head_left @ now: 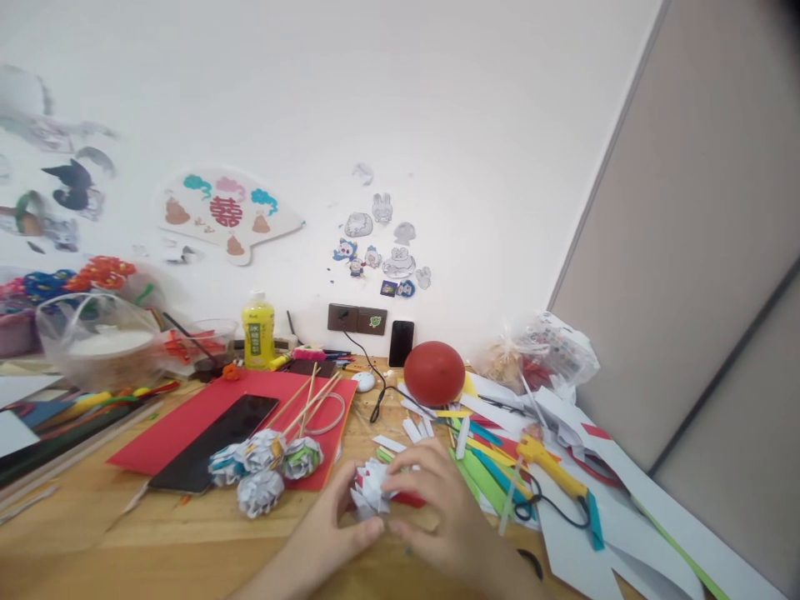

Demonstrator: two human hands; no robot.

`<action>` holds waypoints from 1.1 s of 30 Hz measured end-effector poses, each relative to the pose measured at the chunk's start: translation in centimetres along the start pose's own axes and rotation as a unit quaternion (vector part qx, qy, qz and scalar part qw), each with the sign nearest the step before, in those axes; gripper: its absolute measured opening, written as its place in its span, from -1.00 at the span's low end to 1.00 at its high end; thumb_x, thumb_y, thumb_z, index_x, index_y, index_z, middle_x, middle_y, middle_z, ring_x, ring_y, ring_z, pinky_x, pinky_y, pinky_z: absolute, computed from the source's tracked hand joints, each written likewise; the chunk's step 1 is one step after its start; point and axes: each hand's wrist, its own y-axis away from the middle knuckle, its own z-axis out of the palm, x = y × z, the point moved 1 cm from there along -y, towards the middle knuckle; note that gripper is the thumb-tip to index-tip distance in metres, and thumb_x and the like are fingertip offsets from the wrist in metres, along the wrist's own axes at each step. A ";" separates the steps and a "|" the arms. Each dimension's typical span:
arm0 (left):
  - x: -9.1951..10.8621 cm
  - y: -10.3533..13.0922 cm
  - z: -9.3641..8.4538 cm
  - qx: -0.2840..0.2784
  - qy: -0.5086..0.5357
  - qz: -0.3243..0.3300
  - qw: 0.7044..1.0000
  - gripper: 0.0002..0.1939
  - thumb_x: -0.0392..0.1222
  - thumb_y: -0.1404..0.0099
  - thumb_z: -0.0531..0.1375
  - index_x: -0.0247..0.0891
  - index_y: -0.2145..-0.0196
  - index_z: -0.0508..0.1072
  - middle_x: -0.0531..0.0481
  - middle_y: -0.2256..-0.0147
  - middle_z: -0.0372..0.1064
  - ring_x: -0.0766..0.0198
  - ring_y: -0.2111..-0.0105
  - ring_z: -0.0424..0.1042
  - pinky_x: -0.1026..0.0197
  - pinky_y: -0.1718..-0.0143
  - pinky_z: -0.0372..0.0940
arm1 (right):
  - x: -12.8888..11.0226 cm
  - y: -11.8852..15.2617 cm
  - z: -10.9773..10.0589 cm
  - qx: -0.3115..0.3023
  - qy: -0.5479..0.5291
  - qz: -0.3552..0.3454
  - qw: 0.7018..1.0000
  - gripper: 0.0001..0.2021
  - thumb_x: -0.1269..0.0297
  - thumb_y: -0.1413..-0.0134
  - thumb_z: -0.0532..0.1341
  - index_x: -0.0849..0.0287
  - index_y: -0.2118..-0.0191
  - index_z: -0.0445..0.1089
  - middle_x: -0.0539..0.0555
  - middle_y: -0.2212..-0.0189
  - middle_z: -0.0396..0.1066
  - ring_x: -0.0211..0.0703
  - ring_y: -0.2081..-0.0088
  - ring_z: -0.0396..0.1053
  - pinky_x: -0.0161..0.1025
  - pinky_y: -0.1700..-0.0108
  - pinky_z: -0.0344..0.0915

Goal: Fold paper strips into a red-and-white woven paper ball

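A small white paper flower (370, 487) with red bits is held between both hands above the wooden table (206, 546). My left hand (341, 521) curves round its left and lower side, thumb beneath. From the right, my right hand (431, 500) has its fingers on the flower's upper right petals. Its thumb is low, near the left thumb. Left of the hands, several crumpled paper flowers on wooden sticks (306, 404) lie over red paper (181, 417) and a black tablet (216, 442).
A red balloon (433, 373) and a phone (401, 343) stand at the back. To the right are coloured paper strips (491, 479), a yellow glue gun (553, 467) with its cord and white paper sheets (578, 533). A yellow bottle (258, 333) stands back left.
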 end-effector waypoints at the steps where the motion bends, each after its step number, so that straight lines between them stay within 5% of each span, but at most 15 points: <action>1: -0.2 -0.1 0.2 -0.006 0.010 0.000 1.000 -0.39 0.24 0.20 0.32 -0.22 0.29 0.31 0.04 0.36 0.32 0.18 0.31 0.30 0.18 0.27 0.23 | 0.0 0.0 0.1 -0.012 0.003 -0.006 1.000 -0.80 0.39 0.01 0.24 0.08 0.20 0.37 0.06 0.25 0.36 -0.12 0.18 0.25 -0.17 0.12 0.19; 9: -0.4 0.1 0.5 0.026 -0.082 -0.025 0.996 -0.56 0.12 0.08 0.30 -0.25 0.41 0.28 0.12 0.48 0.21 0.28 0.43 0.22 0.26 0.39 0.17 | 0.9 0.0 0.5 -0.044 -0.057 0.080 0.994 -0.94 0.35 -0.01 0.26 0.08 0.33 0.46 0.00 0.40 0.38 -0.18 0.28 0.31 -0.24 0.20 0.22; 16: 2.1 0.3 0.8 0.050 -0.159 -0.060 0.984 -0.63 0.11 0.02 0.16 -0.26 0.40 0.32 0.04 0.46 0.30 0.17 0.38 0.28 0.20 0.33 0.21 | 0.9 0.0 0.5 -0.021 -0.105 0.153 0.982 -0.94 0.39 0.02 0.27 0.13 0.36 0.48 0.02 0.38 0.34 -0.20 0.30 0.34 -0.29 0.24 0.24; 30: 2.8 0.7 1.2 0.086 -0.211 -0.053 0.972 -0.70 0.04 -0.03 0.16 -0.25 0.40 0.40 -0.02 0.42 0.42 0.13 0.38 0.33 0.21 0.34 0.23 | -0.5 0.0 1.0 0.015 0.006 0.067 0.998 -0.91 0.38 -0.09 0.10 0.15 0.37 0.34 0.05 0.39 0.29 -0.14 0.27 0.22 -0.22 0.24 0.16; 33: 2.6 0.6 1.2 0.046 -0.175 -0.028 0.983 -0.67 0.04 -0.06 0.16 -0.28 0.34 0.40 -0.07 0.38 0.44 0.11 0.34 0.36 0.19 0.29 0.25 | -0.6 0.1 0.9 0.011 0.003 0.059 0.998 -0.87 0.38 -0.11 0.06 0.15 0.40 0.32 0.04 0.39 0.27 -0.14 0.26 0.21 -0.21 0.24 0.16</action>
